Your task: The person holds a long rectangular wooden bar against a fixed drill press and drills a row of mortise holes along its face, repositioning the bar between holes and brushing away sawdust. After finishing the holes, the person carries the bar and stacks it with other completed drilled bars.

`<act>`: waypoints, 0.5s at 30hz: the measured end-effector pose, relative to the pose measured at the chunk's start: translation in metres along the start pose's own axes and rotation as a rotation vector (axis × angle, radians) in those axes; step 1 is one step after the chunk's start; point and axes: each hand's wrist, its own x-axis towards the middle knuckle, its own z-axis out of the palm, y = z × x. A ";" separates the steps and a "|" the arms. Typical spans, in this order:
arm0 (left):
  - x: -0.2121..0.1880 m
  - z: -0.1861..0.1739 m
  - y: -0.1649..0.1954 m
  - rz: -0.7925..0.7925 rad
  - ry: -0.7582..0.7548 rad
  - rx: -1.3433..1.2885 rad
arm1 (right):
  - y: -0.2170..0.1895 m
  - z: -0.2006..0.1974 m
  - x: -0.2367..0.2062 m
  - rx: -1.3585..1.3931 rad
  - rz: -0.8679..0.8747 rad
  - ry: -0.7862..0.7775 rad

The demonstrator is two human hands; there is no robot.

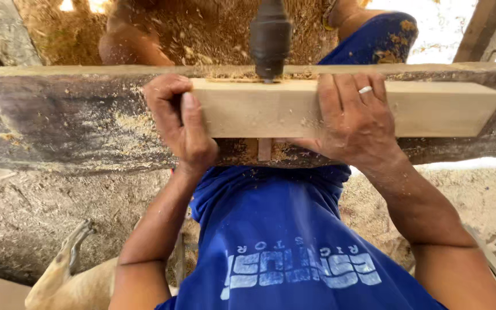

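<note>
You are gripping a pale squared wood block (294, 109) lying across the middle of the frame, pressed against a weathered, sawdust-covered beam (58, 115) that spans the whole width. Your left hand (180, 123) is clenching the block's left end: the fingers are curling over its top edge and the thumb is running down its front face. Your right hand (356, 117) is lying right of centre, palm on the front face, fingers spread over the top edge, a light ring (365, 89) showing on one finger; it is grasping the block firmly, not released. Between your hands, at the upper centre, a dark drill chuck (270, 37) is meeting the block's top edge, with loose sawdust around that spot. Sawdust is covering the ground (18, 218) at lower left.
</note>
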 end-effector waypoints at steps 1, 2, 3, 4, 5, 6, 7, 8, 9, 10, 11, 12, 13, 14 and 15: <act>-0.001 0.005 -0.002 0.016 -0.008 0.009 | 0.005 -0.001 -0.005 0.005 0.014 0.013; -0.004 0.011 -0.003 0.014 -0.007 0.009 | 0.010 -0.004 -0.011 0.006 0.028 0.012; -0.006 0.019 -0.003 0.012 -0.006 0.010 | 0.016 -0.007 -0.014 -0.019 0.014 -0.007; -0.005 0.019 0.000 0.002 -0.008 0.023 | 0.016 -0.006 -0.016 -0.030 0.008 -0.023; -0.006 0.021 0.005 -0.009 -0.002 0.035 | 0.017 -0.006 -0.018 -0.044 -0.006 -0.040; -0.005 0.025 0.009 -0.020 -0.017 0.016 | 0.019 -0.007 -0.020 -0.065 0.005 -0.043; -0.004 0.030 0.013 -0.022 -0.023 0.001 | 0.022 -0.008 -0.021 -0.088 0.007 -0.035; -0.004 0.035 0.017 -0.026 -0.033 -0.008 | 0.024 -0.009 -0.023 -0.103 0.012 -0.027; -0.006 0.044 0.021 -0.004 -0.045 0.001 | 0.028 -0.012 -0.027 -0.100 0.025 -0.041; -0.010 0.053 0.024 0.012 -0.056 0.000 | 0.036 -0.017 -0.033 -0.105 0.038 -0.064; -0.012 0.058 0.026 0.020 -0.067 0.029 | 0.042 -0.022 -0.038 -0.116 0.051 -0.086; -0.015 0.060 0.027 0.030 -0.080 0.062 | 0.043 -0.021 -0.043 -0.112 0.061 -0.086; -0.017 0.061 0.028 0.039 -0.100 0.096 | 0.044 -0.022 -0.047 -0.106 0.077 -0.085; -0.019 0.061 0.027 0.041 -0.109 0.097 | 0.043 -0.023 -0.052 -0.099 0.100 -0.086; -0.020 0.059 0.027 0.039 -0.121 0.095 | 0.041 -0.025 -0.054 -0.136 0.097 -0.090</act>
